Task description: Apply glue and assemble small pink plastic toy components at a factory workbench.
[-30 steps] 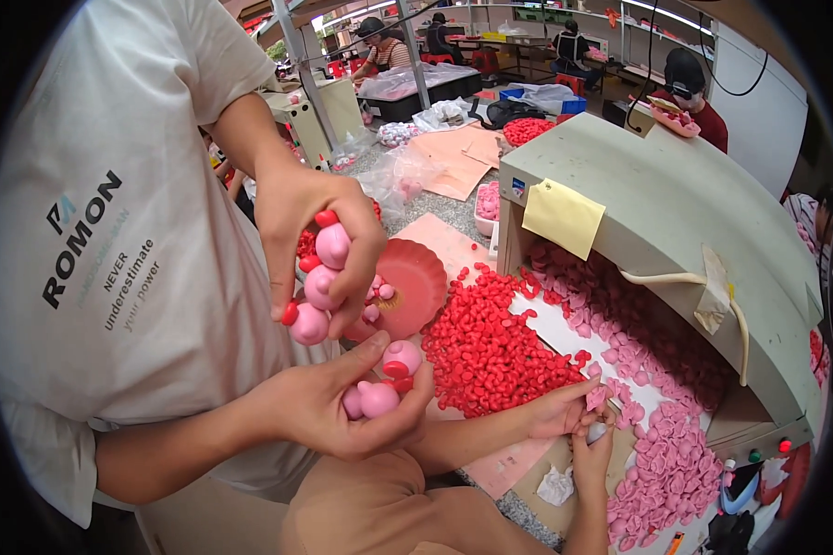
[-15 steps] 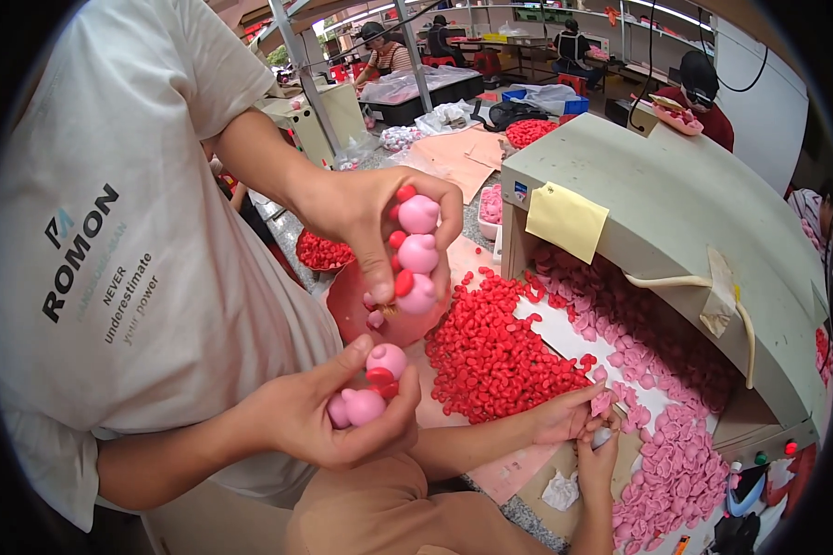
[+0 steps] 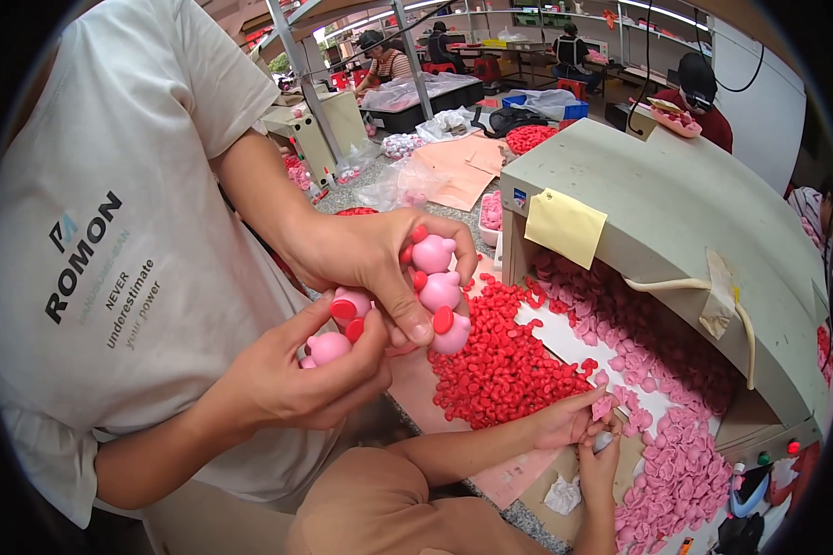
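The right hand [image 3: 598, 465] grips a pale, round-ended tool [image 3: 602, 440], its material hard to tell. Just beyond, close together with it, the left hand [image 3: 565, 418] pinches a small, thin, plastic-looking pink piece [image 3: 602, 405] at its fingertips. The piece lies nearer the left hand; its long axis is too small to tell. Rightward spreads a heap of curved pink pieces [image 3: 668, 481]; farther left, a glossy red bean-shaped mound [image 3: 500, 365]; beyond, an arched grey machine [image 3: 639, 180].

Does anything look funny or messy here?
Two things, maybe: wrinkly tape sticks a cream cable to the grey machine, like a patched-up fix, and a crumpled white scrap lies near the camera wearer's right hand, like litter.
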Demonstrator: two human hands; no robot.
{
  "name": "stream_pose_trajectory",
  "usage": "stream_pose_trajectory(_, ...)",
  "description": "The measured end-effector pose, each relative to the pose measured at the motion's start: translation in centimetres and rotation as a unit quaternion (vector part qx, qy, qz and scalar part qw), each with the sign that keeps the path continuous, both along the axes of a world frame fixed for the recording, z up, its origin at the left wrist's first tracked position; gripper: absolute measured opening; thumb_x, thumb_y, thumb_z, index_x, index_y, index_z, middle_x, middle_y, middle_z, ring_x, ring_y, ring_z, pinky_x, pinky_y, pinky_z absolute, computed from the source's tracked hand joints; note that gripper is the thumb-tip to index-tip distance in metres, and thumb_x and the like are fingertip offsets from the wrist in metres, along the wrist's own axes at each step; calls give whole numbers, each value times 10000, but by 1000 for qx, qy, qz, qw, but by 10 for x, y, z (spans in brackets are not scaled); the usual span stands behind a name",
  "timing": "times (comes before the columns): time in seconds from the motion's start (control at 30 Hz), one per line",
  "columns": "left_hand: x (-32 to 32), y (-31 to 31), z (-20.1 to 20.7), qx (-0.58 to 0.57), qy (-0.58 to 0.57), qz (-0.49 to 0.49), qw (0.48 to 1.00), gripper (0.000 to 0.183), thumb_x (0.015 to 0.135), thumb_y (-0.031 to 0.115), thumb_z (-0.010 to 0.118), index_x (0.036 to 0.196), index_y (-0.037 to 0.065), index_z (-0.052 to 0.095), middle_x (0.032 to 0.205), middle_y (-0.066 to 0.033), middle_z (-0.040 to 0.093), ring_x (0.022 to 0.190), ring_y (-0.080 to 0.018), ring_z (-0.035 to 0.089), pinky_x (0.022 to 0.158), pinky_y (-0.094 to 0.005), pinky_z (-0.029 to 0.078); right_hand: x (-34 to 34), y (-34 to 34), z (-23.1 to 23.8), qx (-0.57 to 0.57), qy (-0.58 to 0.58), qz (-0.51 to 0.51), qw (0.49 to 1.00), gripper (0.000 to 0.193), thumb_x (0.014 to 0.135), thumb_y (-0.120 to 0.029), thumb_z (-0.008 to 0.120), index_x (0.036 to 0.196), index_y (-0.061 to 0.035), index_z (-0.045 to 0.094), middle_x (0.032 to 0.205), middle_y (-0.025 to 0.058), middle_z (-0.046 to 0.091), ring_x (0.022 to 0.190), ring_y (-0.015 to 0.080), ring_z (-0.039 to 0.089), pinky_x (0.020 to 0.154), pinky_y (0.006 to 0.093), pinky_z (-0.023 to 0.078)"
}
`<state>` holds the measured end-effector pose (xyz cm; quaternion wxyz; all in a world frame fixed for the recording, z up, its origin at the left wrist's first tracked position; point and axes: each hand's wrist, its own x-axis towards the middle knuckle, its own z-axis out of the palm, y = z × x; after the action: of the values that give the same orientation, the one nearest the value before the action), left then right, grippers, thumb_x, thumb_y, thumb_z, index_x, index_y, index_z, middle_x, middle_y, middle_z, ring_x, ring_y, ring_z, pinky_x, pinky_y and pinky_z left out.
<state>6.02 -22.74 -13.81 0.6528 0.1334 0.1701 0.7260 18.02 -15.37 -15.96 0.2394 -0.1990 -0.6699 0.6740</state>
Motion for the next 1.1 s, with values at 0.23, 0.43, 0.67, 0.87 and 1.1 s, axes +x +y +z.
stream_pose_trajectory(0.23, 1, -1, 7, -5, 0, 6, 1000, 367, 948, 448, 390, 1025, 105, 494, 839, 12, 522, 634, -88, 495, 536, -261, 440, -1, 0, 1, 12, 13, 9, 1000, 405, 781, 95, 518, 1153, -9, 395, 848, 15, 474, 718, 64, 448, 658, 177, 397)
stream_pose_trajectory(0.43, 2, -2, 5, 5, -1, 7, 1000, 364, 951, 438, 388, 1028, 98, 495, 835, 6, 521, 638, -90, 497, 537, -263, 444, 1, 0, -2, 9, -7, 5, 1000, 424, 788, 88, 522, 1179, -6, 386, 855, 16, 473, 738, 67, 451, 679, 181, 402)
stream_pose_trajectory(0.67, 2, -3, 5, 6, 3, -1, 1000, 356, 957, 424, 384, 1037, 97, 501, 851, 2, 534, 640, -88, 498, 543, -260, 443, 3, 0, -3, 9, -10, 5, 1000, 425, 793, 85, 520, 1184, -9, 386, 854, 18, 481, 751, 67, 456, 694, 186, 406)
stream_pose_trajectory(0.87, -4, 0, -2, 15, -5, 8, 1000, 346, 958, 408, 390, 1073, 100, 500, 858, 5, 546, 656, -85, 505, 560, -252, 437, -3, -1, 6, 18, -8, 11, 1000, 413, 814, 74, 503, 1196, -19, 376, 830, 9, 479, 754, 70, 462, 704, 189, 412)
stream_pose_trajectory(1.1, -2, -2, -4, 28, -13, -5, 1000, 423, 961, 443, 338, 1151, 94, 483, 964, -6, 548, 708, -100, 502, 667, -276, 456, 1, -1, 7, 19, -13, 6, 1000, 428, 809, 74, 534, 1196, -20, 376, 861, 34, 516, 756, 85, 503, 684, 200, 437)
